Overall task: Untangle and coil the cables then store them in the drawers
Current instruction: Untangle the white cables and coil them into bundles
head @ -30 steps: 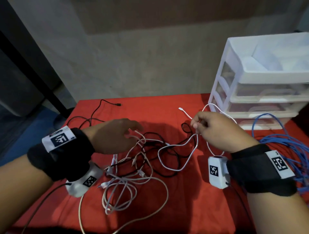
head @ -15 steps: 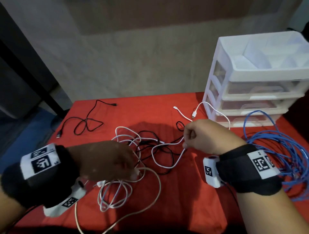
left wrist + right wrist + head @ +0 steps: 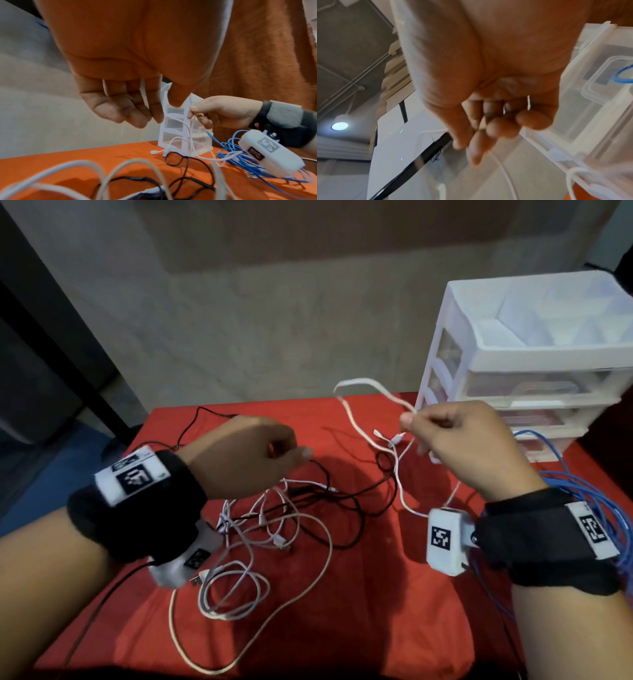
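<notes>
A: How far along is it?
B: Early. The right hand (image 3: 459,440) pinches a white cable (image 3: 373,386) lifted free; the left hand (image 3: 246,453) hangs loose, empty.
A: The rest?
B: Tangled (image 3: 274,518) at near left; drawer unit (image 3: 534,364) at far right unused.

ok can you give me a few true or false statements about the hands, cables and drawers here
1. The right hand pinches a white cable. True.
2. The blue cable is coiled inside a drawer. False: it lies on the red table beside the drawer unit.
3. The left hand holds a black cable. False: in the left wrist view its fingers are loosely curled and hold nothing.
4. White and black cables lie tangled on the table. True.
5. One drawer is pulled out. False: all are closed.
</notes>
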Demonstrator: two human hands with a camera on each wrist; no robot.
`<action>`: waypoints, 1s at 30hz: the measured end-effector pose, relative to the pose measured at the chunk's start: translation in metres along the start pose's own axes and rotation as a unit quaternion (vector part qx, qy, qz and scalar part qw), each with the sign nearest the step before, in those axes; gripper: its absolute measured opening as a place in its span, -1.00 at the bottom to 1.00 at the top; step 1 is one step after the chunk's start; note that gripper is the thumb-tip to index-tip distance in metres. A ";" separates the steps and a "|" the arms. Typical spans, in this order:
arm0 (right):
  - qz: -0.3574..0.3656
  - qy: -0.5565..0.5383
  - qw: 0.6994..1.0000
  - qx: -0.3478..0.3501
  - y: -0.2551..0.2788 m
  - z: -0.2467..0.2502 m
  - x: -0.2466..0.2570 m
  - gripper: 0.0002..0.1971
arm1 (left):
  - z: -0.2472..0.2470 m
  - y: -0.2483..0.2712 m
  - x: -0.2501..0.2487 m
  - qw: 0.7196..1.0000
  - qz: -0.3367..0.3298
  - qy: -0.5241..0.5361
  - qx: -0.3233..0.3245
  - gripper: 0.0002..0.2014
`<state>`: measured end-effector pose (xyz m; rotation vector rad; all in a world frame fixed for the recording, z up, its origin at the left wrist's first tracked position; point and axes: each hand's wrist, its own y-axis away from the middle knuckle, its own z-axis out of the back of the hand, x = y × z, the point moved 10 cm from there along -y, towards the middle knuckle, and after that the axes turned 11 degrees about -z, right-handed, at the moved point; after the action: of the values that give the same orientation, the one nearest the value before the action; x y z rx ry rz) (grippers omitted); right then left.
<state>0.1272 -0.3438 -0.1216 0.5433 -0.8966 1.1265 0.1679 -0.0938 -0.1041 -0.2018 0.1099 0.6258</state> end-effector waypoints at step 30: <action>-0.043 0.150 0.986 0.059 0.001 -0.021 -0.018 -0.68 | -0.037 -0.023 0.072 0.934 0.186 0.302 0.048 -0.68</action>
<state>0.1307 -0.3365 -0.1481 0.4882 -0.5438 1.1518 0.2379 -0.0787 -0.1486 -0.2775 0.7867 0.9174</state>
